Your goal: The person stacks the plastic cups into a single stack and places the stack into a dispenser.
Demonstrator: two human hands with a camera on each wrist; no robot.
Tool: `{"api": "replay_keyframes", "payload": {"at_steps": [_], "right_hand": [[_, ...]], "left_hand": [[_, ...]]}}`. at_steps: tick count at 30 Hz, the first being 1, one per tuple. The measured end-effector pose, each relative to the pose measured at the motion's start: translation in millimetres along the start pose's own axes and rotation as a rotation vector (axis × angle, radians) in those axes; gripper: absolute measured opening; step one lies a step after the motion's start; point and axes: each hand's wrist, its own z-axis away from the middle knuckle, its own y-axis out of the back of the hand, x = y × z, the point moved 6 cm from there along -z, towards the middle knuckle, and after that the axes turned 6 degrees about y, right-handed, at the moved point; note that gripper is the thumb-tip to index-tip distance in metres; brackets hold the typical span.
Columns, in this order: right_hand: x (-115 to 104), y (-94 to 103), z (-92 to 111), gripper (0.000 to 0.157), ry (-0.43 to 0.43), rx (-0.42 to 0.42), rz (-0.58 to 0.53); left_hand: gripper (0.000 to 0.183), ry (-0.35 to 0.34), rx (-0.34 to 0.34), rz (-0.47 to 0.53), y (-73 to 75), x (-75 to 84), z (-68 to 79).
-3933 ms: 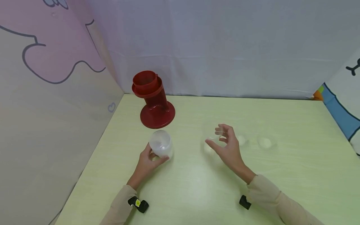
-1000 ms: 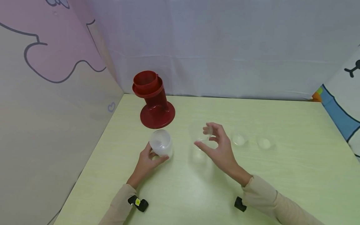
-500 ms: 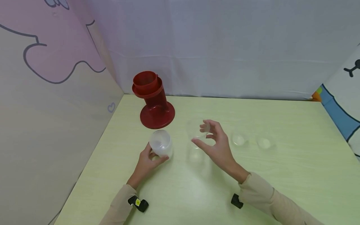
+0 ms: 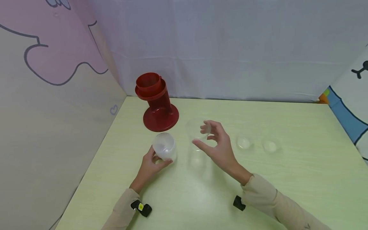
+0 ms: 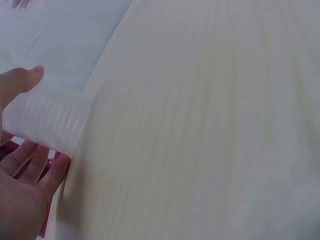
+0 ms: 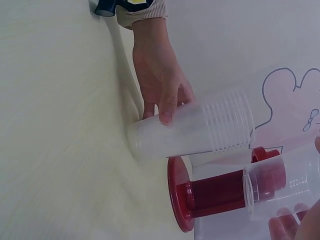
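Observation:
My left hand (image 4: 150, 167) grips a stack of nested clear plastic cups (image 4: 164, 148) low down, between thumb and fingers. In the right wrist view the stack (image 6: 215, 125) shows many close rims, standing upright on the table. A single clear plastic cup (image 4: 195, 127) is pinched by my right hand (image 4: 223, 151), a short way to the right of the stack. It appears lifted off the tabletop. Only the fingers (image 6: 285, 225) of that hand show in the right wrist view. The left wrist view catches my left hand (image 5: 22, 200) around the ribbed stack (image 5: 45, 115).
Behind the stack stands a red plastic stand (image 4: 161, 118) with a round base and a cup-shaped top. Two more clear cups, one nearer (image 4: 244, 142) and one farther right (image 4: 271, 146), are on the pale table (image 4: 287, 185). Cloth walls border the back and left.
My right hand has moved left and slightly away from me with the single cup, closer to the stack. The left hand and its stack have stayed in place.

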Motion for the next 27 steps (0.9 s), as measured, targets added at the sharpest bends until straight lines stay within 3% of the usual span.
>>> {"api": "replay_keyframes", "payload": {"at_steps": [7,27], "right_hand": [[-2,-3.6,-3,0.056,0.011,-0.008,-0.010],[-10,-20.5,-10,0.056,0.046,-0.026,-0.060]], "left_hand": [[0.082,-0.014,0.010,0.013,-0.7,-30.8,-9.1],[0.080,0.015,0.038,-0.013,0.7,-34.8,-9.0]]}}
